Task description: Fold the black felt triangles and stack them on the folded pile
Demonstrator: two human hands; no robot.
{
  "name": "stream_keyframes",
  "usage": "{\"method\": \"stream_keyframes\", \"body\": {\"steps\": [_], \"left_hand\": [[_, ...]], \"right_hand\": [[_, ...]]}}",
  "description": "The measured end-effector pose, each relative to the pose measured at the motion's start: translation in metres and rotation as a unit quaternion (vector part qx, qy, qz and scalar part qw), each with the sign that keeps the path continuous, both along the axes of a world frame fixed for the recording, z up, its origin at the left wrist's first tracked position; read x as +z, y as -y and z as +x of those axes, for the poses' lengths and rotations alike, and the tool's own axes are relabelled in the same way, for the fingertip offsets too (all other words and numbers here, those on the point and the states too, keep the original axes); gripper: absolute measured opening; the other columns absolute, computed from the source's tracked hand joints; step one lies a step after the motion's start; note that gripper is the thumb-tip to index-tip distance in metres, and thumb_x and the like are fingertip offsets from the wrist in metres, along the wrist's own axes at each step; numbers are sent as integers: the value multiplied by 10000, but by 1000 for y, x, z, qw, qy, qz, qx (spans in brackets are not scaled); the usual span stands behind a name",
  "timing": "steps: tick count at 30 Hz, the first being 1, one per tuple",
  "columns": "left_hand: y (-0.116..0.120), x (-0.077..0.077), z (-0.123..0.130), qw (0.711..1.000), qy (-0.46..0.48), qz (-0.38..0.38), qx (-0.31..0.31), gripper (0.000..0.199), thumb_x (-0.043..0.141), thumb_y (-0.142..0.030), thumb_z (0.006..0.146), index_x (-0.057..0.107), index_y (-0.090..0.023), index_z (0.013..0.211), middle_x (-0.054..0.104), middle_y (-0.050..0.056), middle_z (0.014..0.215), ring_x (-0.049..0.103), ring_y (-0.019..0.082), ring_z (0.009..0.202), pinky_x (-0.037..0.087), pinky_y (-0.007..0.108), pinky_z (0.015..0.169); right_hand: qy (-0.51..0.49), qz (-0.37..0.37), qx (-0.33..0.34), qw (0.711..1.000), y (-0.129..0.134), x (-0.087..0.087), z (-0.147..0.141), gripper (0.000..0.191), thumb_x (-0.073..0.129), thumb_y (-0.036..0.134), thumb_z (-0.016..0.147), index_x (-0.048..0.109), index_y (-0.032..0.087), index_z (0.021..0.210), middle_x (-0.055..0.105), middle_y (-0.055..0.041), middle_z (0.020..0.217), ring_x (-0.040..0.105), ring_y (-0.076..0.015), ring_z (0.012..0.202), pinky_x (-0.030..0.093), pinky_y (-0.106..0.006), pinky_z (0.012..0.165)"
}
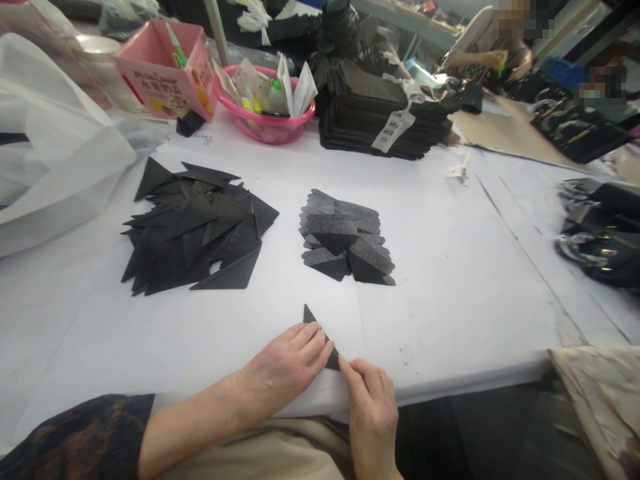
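Observation:
A small black triangular piece (331, 359) lies on the white-covered table in front of me, its pointed tip aimed away from me. My left hand (290, 357) is over it, fingers bent together and pressing along its edge. At the near corner, my right hand (371, 400) has its thumb and forefinger closed on the piece; the other fingers are curled. Farther up sits a neat pile of folded pieces (345, 230), grey speckled on one face and black on the other. To its left, a loose heap of flat black triangles (195, 227) spreads out, several overlapping.
At the back stand a pink box (165, 73), a pink basket (265, 127) with papers and bottles, and a tagged stack of black sheets (370, 113). Translucent plastic (55, 147) covers the left side. Black items with rings (600, 227) lie right. People sit beyond.

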State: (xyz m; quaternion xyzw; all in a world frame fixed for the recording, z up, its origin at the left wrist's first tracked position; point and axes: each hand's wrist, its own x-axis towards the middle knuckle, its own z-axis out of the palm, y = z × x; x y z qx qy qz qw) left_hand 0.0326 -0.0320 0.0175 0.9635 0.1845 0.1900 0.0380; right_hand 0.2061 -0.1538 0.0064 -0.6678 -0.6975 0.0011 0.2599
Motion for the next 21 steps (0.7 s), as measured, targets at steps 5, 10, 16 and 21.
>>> {"method": "stream_keyframes", "body": {"steps": [5,10,16,21], "left_hand": [[11,-2,2,1000,-15,18,18,289,449,-110,956,580,-79,1212,615,175,1150,593,327,1109,537,418,877],[16,-3,5,999,-26,28,27,291,436,-116,961,575,-51,1209,603,199,1166,576,357,1137,518,452,905],[14,-2,10,1000,-11,-6,-18,267,393,-64,972,602,-43,1137,613,134,1122,578,258,1107,492,379,969],[15,-4,10,1000,24,-13,-12,261,411,-108,991,595,-67,1171,617,133,1118,576,262,1105,508,399,941]], "right_hand": [[-23,15,-19,999,2,1,1,187,554,100,951,653,164,1095,617,-56,966,554,-159,901,443,-305,812],[-21,9,-21,1000,3,2,1,182,546,103,953,658,164,1083,617,-63,968,556,-166,897,449,-315,809],[-18,6,-28,999,6,0,1,187,553,104,948,666,175,1079,623,-58,953,566,-163,876,450,-319,798],[-29,10,-38,999,6,0,1,187,550,144,960,668,200,1094,644,-42,959,591,-153,877,463,-310,810]]}}
